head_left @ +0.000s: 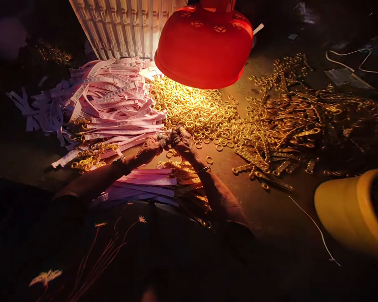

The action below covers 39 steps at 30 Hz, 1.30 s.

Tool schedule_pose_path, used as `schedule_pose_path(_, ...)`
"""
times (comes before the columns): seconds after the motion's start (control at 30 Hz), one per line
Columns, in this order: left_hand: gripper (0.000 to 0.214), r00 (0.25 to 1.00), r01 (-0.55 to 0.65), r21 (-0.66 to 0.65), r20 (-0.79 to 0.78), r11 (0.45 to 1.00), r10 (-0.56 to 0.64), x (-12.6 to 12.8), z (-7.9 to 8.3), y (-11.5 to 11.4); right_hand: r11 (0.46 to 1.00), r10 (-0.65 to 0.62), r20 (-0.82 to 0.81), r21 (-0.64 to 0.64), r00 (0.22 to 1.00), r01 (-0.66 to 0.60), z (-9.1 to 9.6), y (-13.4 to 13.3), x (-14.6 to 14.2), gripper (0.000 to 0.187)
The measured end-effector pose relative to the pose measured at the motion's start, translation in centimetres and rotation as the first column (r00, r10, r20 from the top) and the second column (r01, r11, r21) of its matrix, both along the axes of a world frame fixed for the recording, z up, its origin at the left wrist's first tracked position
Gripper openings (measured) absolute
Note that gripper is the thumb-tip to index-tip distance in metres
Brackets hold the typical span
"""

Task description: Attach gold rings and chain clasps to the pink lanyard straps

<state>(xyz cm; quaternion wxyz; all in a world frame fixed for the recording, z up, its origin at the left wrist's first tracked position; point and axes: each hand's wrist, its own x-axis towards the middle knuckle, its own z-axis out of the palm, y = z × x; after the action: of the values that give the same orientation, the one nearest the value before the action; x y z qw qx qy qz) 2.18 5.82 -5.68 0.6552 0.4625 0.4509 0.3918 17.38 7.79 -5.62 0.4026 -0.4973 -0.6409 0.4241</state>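
My left hand (151, 146) and my right hand (183, 142) meet in the lamplight, fingers pinched close together. Whatever they hold is small and hidden by the fingers. Just left of them lies a heap of pale pink straps (119, 110), and their ends reach my left hand. A pile of small gold rings (195, 111) spreads just beyond my right hand. A few loose rings lie near my right wrist. More pink straps with gold fittings (141, 181) rest below my forearms.
A red lamp shade (204, 48) hangs low above the rings, in front of a white slatted bundle (122, 27). Gold chain pieces (290, 126) cover the floor to the right. A yellow bucket (349, 209) stands at the lower right, beside a thin white wire (315, 226).
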Motion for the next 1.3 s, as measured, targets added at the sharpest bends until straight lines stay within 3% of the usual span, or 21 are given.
schedule_pose_path(0.17, 0.029, 0.997, 0.048, -0.167, -0.052, 0.985, -0.057, -1.3, 4.5, 0.2, 0.996, 0.073, 0.219, 0.041, 0.973, -0.084, 3.3, -3.4, 0.3, 0.037)
schedule_pose_path(0.27, 0.025, 0.994, 0.090, -0.222, -0.046, 0.971, -0.102, -2.3, 6.9, -1.0, 0.990, 0.131, 0.403, 0.002, 0.906, -0.144, 5.7, -7.0, 0.4, 0.032)
schedule_pose_path(0.33, 0.022, 0.985, 0.145, -0.230, -0.057, 0.962, -0.162, -2.9, 7.6, -2.4, 0.983, 0.173, 0.466, -0.033, 0.868, -0.178, 6.5, -9.4, 0.2, 0.029)
schedule_pose_path(0.53, 0.022, 0.925, 0.362, -0.230, -0.035, 0.904, -0.379, -3.9, 6.5, -7.3, 0.977, 0.214, 0.425, -0.109, 0.879, -0.185, 5.4, -14.9, -0.1, 0.026)
schedule_pose_path(0.7, 0.020, 0.937, 0.338, -0.256, 0.003, 0.906, -0.349, -4.1, 5.8, -9.9, 0.986, 0.145, 0.356, -0.134, 0.923, -0.104, 3.9, -16.4, -0.4, 0.021)
schedule_pose_path(0.87, 0.020, 0.971, 0.241, -0.283, 0.070, 0.928, -0.231, -3.6, 5.5, -10.1, 0.962, 0.195, 0.164, -0.224, 0.967, -0.156, 3.7, -15.6, -1.0, 0.026)
schedule_pose_path(1.07, 0.023, 0.960, 0.249, -0.406, 0.226, 0.879, -0.168, -2.7, 4.8, -10.0, 0.951, 0.278, 0.182, -0.193, 0.943, -0.243, 3.1, -14.6, -1.2, 0.021)
schedule_pose_path(1.2, 0.026, 0.972, 0.222, -0.380, 0.158, 0.898, -0.173, -2.2, 4.8, -9.7, 0.931, 0.360, 0.239, -0.154, 0.902, -0.331, 3.5, -13.8, -0.9, 0.018)
schedule_pose_path(1.3, 0.034, 0.970, 0.237, -0.299, 0.017, 0.924, -0.244, -2.6, 5.0, -8.9, 0.926, 0.378, 0.322, -0.111, 0.868, -0.362, 4.3, -13.1, -0.5, 0.022)
